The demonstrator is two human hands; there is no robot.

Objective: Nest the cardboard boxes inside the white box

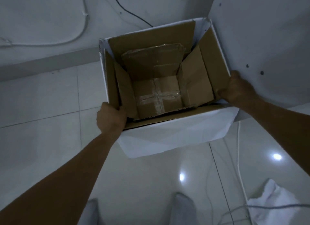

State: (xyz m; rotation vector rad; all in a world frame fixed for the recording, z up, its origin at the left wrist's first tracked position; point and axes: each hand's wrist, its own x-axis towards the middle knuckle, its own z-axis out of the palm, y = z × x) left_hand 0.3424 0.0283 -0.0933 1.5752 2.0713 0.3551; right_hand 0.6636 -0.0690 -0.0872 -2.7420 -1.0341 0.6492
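Both hands on the white box [176, 134] on the tiled floor [42, 107]: left hand [111, 117] curled tight over the near-left rim, right hand [236, 88] clamped on the right rim. Brown box [192, 77] sits nested inside, flaps up.

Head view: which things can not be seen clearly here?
- Fingertips of the left hand and right hand: curled over the white box rim.
- Number of nested cardboard boxes: dim light, overlapping flaps.
- White cloth: cut by the bottom-right edge.
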